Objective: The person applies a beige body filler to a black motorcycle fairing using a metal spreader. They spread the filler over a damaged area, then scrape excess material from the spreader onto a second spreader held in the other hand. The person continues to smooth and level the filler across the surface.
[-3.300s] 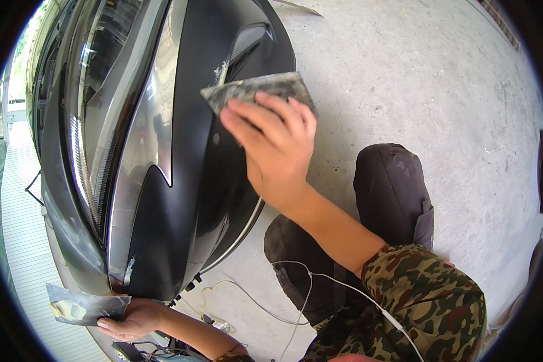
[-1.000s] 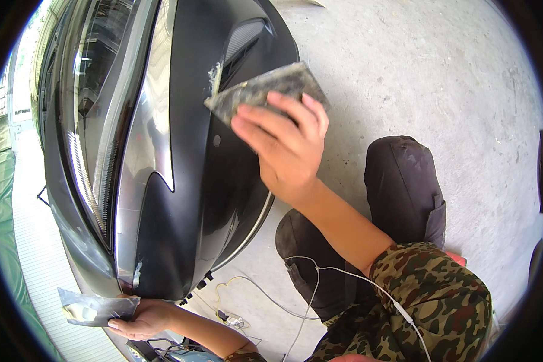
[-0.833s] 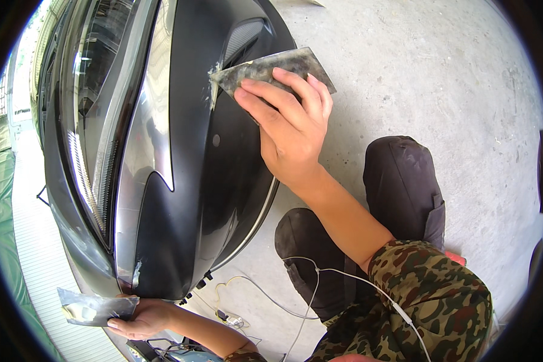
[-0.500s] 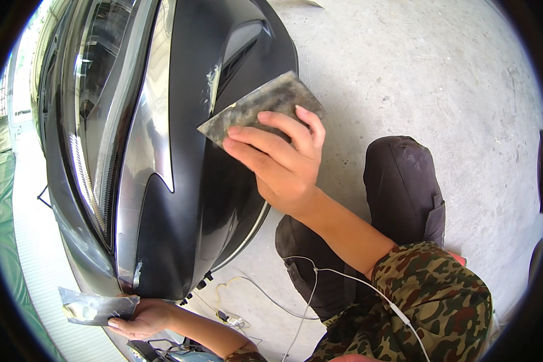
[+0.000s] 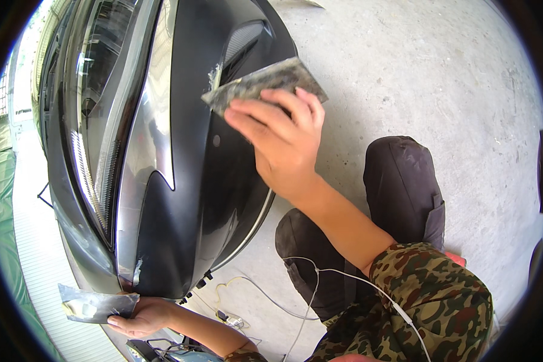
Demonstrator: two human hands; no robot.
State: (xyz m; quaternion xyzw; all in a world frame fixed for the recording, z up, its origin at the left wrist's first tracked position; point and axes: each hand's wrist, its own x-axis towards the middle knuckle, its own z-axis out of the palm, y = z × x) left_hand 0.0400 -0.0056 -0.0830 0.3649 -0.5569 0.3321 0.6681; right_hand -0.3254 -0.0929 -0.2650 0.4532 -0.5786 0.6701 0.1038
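Above grey floor (image 5: pixel 476 175), black bumper (image 5: pixel 188 145)

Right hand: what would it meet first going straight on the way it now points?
The right hand, grey plate leading, would likely meet the black panel by the pale smear; depth is unclear.

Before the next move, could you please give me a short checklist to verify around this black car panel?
1. Dark-smeared, flat rectangular plate gripped in the right hand: ok.
2. Thin grey bendy-looking sheet held in the left hand: ok.
3. Cream-coloured paste on that sheet: ok.
4. Plate's edge touching the black car panel: cannot tell.
5. Thin white cable clear of the camouflage shirt: not ok, it crosses it.
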